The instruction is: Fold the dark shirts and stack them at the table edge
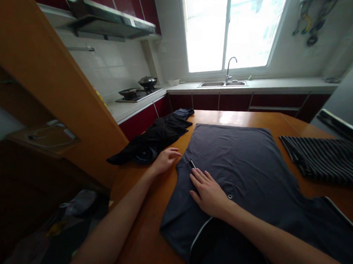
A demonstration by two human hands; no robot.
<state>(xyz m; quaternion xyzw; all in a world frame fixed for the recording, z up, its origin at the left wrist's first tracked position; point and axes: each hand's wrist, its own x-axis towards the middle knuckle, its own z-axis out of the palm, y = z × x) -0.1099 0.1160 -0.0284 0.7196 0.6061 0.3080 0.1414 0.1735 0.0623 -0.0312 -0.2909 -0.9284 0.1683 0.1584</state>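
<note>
A dark grey shirt (232, 151) lies spread over the wooden table (147, 210), its light-edged neckline toward me. My right hand (207, 189) rests flat on the cloth with fingers extended. Just beyond its fingertips is a small black and white patch (191, 164) on the fabric. Near the lower palm a small pale ring (230, 196) shows on the shirt. At the shirt's left edge is my left hand (166, 160), its fingers loosely bent and slightly apart; I see nothing held in it. Whether its fingertips touch the cloth is hard to tell.
Black clothing (161, 133) is heaped on the table's left side. A folded striped garment (330, 157) lies at the right. Beyond the table are a counter with a sink (224, 84) and a stove (143, 95) bearing pans. A wooden partition (63, 73) stands left.
</note>
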